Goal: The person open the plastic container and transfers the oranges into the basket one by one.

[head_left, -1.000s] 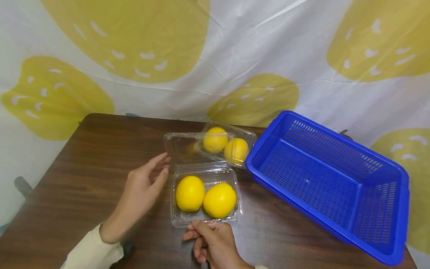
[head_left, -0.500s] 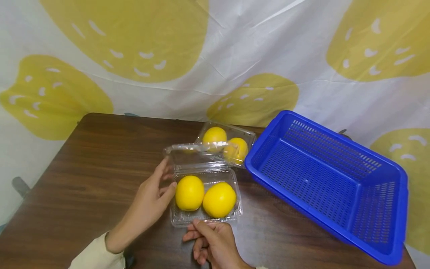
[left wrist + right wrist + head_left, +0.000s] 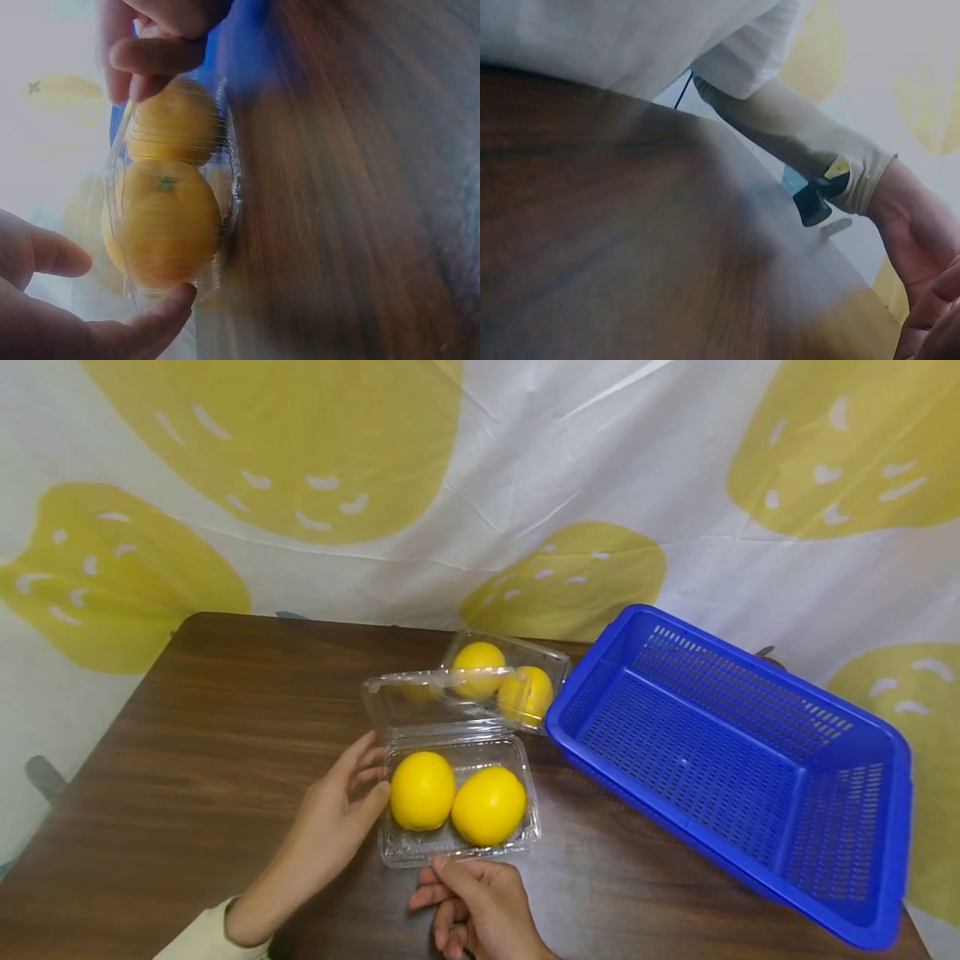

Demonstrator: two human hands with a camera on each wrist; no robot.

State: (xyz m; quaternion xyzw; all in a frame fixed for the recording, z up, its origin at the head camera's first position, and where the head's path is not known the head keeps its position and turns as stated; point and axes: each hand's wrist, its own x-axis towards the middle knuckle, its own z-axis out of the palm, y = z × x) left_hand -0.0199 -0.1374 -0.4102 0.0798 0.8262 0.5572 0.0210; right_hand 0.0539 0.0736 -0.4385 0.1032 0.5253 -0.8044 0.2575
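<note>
Nearest me is the right hand [image 3: 480,902], fingers loosely curled, thumb tip at the front rim of the clear container [image 3: 534,817]; from my feed I cannot tell whether it pinches that rim. The left hand [image 3: 333,818] is spread, thumb apart from the fingers, just beside the container's left wall, holding nothing I can see. The container lies on the worktop [image 3: 225,735] between the two, directly beyond the right hand. I judge it thin, light plastic, springy and slick; squeezed mid-wall it would probably buckle, so I would take the rim or a corner. Inside, the left fruit [image 3: 422,791] and the right fruit [image 3: 489,806] look firm, smooth and much heavier than the shell, likely to roll if it tips. Past the left fingertips the lid [image 3: 405,706] leans up from its back hinge; I'd take it by its free edge, gently. Behind it sits a second container [image 3: 552,664] with two more fruits; the blue basket [image 3: 675,818] lies right of both hands.
</note>
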